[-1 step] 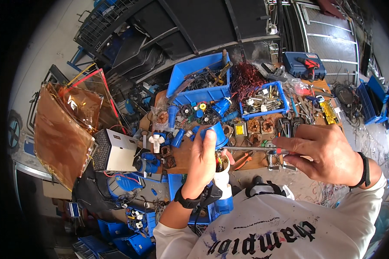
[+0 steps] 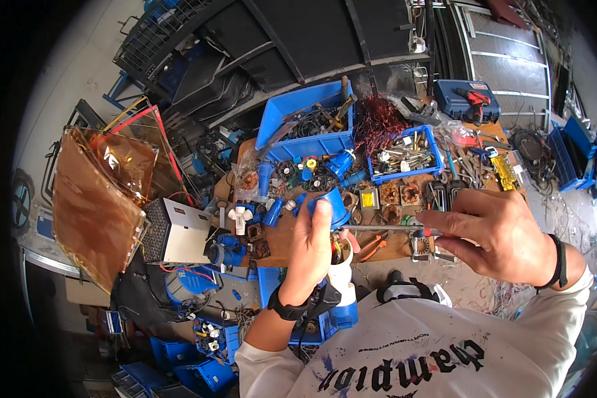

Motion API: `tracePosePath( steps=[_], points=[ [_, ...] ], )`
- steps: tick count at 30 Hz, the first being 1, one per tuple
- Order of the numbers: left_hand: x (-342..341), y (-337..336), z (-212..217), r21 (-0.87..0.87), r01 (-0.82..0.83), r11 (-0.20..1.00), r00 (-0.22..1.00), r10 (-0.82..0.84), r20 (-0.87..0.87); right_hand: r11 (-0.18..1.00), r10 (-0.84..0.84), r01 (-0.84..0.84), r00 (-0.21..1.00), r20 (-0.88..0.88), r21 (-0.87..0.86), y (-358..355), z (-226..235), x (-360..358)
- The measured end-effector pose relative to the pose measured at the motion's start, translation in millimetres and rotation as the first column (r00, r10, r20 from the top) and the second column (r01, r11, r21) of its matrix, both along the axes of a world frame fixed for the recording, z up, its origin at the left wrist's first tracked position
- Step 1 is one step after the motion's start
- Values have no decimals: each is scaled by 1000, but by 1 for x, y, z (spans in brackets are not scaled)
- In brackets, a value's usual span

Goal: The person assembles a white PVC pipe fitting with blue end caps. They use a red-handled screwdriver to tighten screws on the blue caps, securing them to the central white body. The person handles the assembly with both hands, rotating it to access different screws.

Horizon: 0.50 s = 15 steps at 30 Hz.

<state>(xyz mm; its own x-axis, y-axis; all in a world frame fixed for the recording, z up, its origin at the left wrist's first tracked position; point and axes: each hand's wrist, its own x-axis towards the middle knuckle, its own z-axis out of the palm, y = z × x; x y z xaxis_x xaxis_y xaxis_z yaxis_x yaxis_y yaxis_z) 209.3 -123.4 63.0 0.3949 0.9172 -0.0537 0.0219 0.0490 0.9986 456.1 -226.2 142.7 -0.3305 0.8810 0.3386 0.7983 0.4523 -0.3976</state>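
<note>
Blue plastic cup (image 2: 337, 209), centre of the frame, is gripped by the left hand (image 2: 310, 240), thumb against its side. Right hand (image 2: 489, 237), right of centre, pinches a screwdriver (image 2: 381, 228) whose shaft runs to the cup's lower edge; contact at the tip cannot be confirmed. Assessed risk: under sideways force the tip could slip, jabbing the left hand or scarring the plastic.
</note>
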Motion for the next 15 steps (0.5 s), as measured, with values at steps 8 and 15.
tracePosePath(
  steps=[8, 15],
  points=[
    [-4, 4, -2, -38, -12, 999, 998, 14, 55, 995, -12, 14, 1000, -16, 94, 5, -9, -4],
    [-8, 5, -7, -26, -13, 1000, 998, 15, 62, 995, -14, 7, 998, -65, -101, 12, -1, -7]
  ],
)
